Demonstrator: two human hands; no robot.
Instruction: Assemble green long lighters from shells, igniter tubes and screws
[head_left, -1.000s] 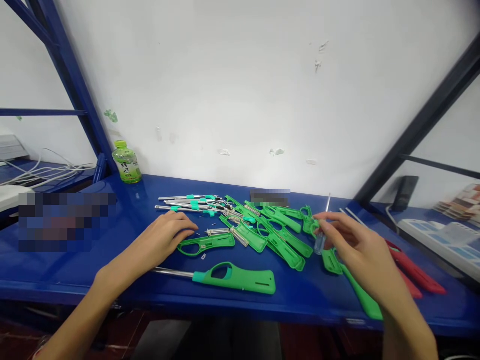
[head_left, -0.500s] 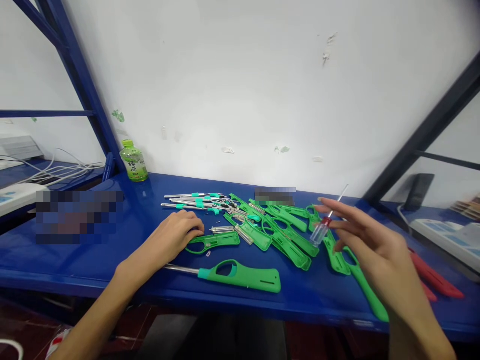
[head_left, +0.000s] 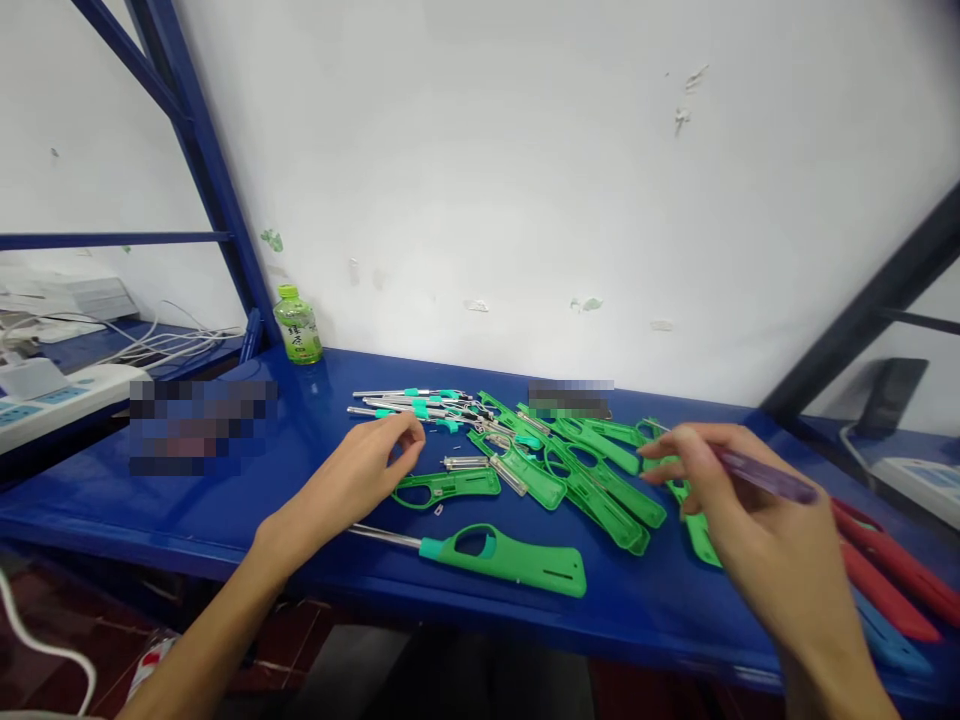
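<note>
— Screwdriver (head_left: 765,475) has swung round in the right grip (head_left: 754,545) since the earlier frame: handle then near-left, now near-right. Meaning?
— Shaft leads now, I judge. Long axis runs near-right to far-left, above the counter's (head_left: 112,510) right side, shaft toward far-left.
— Grips?
— Right clasps the screwdriver; left grip (head_left: 367,465) curled, contents can't tell.

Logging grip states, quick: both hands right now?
Left hand: fingers curled, nothing visibly held; can't tell if closed.
Right hand: holding a screwdriver, handle blurred.
</note>
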